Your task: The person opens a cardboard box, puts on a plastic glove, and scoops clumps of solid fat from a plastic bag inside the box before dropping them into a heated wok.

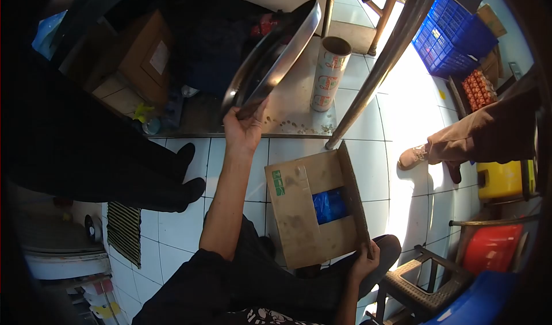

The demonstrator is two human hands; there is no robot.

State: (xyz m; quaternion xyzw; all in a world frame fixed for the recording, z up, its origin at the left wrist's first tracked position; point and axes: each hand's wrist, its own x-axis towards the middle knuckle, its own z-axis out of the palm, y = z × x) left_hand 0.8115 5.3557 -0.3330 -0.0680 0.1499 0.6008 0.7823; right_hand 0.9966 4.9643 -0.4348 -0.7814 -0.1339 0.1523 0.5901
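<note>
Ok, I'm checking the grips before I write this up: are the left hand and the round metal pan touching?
Touching. The head view shows the left hand gripping the lower end of the tilted pan, its fingers against the rim.

Cardboard box (293, 233): tan-brown, dark smudges, green printed mark (278, 183) on its left part; bright blue plastic (329, 206) shows in the opening. Round tray (280, 72): silver-grey rim, darker face. Upright tube (325, 89): white, red and green print. Floor tiles (368, 169): white, dark grid lines. Mat (123, 233), near left: black with yellowish-green stripes. Crates (445, 37), far right: blue, lattice pattern. Trousers (483, 130), right: brown; shoe (411, 157): tan. Container (499, 179), right: yellow. Stool (491, 249), near right: red.
</note>
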